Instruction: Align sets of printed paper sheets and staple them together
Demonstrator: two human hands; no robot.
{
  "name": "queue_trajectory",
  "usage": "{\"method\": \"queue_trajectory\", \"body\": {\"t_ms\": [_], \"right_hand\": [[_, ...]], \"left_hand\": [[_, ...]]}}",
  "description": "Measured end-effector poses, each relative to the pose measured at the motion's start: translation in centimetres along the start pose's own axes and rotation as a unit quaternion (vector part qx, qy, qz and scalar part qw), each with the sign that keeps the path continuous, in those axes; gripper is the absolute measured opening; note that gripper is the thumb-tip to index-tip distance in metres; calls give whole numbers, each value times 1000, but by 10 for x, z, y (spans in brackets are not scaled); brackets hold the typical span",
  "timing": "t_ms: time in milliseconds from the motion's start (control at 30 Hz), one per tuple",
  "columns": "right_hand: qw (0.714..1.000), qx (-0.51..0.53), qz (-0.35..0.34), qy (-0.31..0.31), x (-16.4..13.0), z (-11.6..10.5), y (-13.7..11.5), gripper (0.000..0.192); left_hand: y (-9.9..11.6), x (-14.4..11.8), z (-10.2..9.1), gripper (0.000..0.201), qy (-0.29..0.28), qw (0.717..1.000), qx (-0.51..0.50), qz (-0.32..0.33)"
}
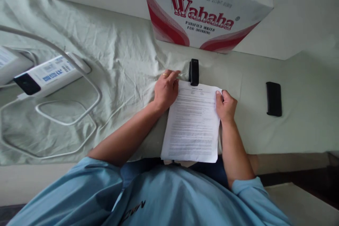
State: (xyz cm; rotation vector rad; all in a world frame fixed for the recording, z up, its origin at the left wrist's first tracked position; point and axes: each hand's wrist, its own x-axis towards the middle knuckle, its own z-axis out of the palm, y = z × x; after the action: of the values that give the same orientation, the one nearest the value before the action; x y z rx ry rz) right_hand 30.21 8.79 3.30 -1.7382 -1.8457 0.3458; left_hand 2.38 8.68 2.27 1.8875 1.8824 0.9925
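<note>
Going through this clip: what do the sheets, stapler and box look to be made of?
Sheets: paper, matte white, with printed lines and slightly wavy edges. Stapler: probably plastic outside, smooth and black; no bare metal can be made out. Box: likely cardboard, matte, with flat printed panels.

Shirt: light blue point(185, 197), plain matte fabric, soft folds over front and shoulders
Left sleeve point(97, 171): same light blue, short, loose, wide opening, ends near elbow
Right sleeve point(249, 185): short too, same cloth, straight hem, ends near elbow
Chest marking point(135, 211): dark lettering, slanted in view, left side of chest, partly lost in folds, not fully readable
Pale streak point(117, 200): thin, whitish, beside lettering, can't tell what it is
Lower garment point(212, 172): dark navy, small part showing past shirt front
Left hand point(166, 90): bare, one thin gold-toned ring point(165, 74)
Right hand point(226, 106): bare
Forearms: bare below both sleeves
</note>
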Motion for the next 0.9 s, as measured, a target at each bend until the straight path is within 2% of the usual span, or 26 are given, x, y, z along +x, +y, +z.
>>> {"method": "queue_trajectory", "body": {"t_ms": [67,133,200,300,533,733,900], "right_hand": [[1000,4,4,-2,0,0,0,42],[1000,8,7,-3,0,0,0,42],[1000,9,8,-3,0,0,-1,42],[1000,8,6,-5,-1,0,0,42],[1000,7,4,-7,0,-1,-2,42],[1000,11,-1,0,0,-2,-3,43],[1000,26,-9,11,-1,0,1,43]], "left_hand": [[-2,0,-2,62,0,996,-8,87],[-4,1,-3,77,-44,986,-13,158],[-5,2,-2,84,-93,977,-21,191],[-6,3,-1,87,-122,973,-38,194],[-7,2,-2,78,-111,971,-66,199],[-6,0,-2,81,-125,969,-57,207],[0,-1,-3,78,-144,973,-30,179]]}}
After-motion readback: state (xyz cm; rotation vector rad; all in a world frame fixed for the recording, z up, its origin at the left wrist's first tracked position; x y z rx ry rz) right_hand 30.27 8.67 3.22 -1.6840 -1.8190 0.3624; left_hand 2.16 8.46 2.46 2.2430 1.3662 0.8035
